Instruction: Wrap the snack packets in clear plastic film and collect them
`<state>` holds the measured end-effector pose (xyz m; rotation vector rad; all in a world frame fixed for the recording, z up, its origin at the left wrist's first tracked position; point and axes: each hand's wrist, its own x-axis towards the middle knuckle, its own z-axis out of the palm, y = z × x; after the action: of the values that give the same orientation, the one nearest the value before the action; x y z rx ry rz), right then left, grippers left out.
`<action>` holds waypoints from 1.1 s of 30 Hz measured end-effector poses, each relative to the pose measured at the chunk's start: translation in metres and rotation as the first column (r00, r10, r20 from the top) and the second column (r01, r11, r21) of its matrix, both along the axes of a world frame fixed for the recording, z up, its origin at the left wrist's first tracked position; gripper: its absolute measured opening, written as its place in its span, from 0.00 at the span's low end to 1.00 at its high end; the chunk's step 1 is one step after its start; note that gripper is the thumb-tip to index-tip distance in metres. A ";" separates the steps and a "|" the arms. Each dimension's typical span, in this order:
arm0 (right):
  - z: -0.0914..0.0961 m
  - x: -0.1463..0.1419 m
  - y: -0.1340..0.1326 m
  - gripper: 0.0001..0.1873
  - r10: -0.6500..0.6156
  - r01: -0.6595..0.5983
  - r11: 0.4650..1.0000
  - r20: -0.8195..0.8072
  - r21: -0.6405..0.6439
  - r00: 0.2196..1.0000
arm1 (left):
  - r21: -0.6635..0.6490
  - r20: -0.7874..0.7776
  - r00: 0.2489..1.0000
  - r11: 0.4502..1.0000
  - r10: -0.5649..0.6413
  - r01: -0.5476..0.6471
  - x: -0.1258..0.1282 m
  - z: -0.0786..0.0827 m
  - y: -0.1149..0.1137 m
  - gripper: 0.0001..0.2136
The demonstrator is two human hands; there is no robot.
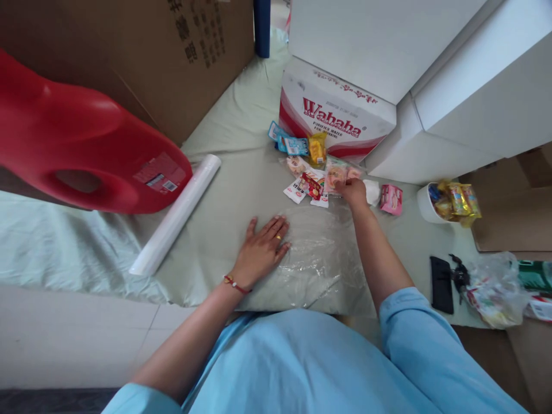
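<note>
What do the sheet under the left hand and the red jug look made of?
The sheet looks like thin clear plastic film: glossy, crinkled, and the green cloth shows through it. The red jug seems to be rigid moulded plastic: smooth, with a soft sheen and a formed handle hole.

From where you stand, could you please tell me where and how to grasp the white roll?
Grip the white roll around its middle, fingers wrapped across its round body from above. Come from its right, over the bare cloth: the red jug lies close on its left. It lies flat and long, so a middle grip should keep it level.
</note>
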<state>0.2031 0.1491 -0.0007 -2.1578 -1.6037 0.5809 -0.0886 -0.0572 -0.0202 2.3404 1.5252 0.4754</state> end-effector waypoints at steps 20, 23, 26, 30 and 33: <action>0.024 0.022 -0.151 0.12 0.654 -0.595 0.646 0.054 0.478 0.754 | -0.037 -0.035 0.995 0.995 -0.090 0.089 0.000 0.001 -0.001 0.27; 0.010 0.006 -0.184 0.16 0.773 -0.810 0.471 0.279 0.349 0.570 | -0.021 -0.039 0.998 0.999 -0.044 0.044 -0.002 -0.001 0.000 0.27; 0.004 0.007 -0.196 0.21 0.802 -0.872 0.442 0.344 0.209 0.489 | -0.007 -0.053 0.999 1.000 -0.001 0.001 -0.006 -0.003 0.004 0.27; 0.020 0.020 -0.193 0.25 0.896 -0.915 0.377 0.192 0.143 0.399 | -0.022 -0.073 0.996 0.999 -0.048 0.047 -0.011 -0.003 0.007 0.28; 0.030 0.019 -0.183 0.26 0.896 -0.899 0.409 0.118 0.159 0.428 | -0.017 -0.086 0.996 0.999 -0.037 0.036 -0.011 -0.003 0.007 0.28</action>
<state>0.2220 -0.0342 0.0296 -0.9393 -2.6624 0.6280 -0.0998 -0.0506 -0.0237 2.4011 1.5148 0.3568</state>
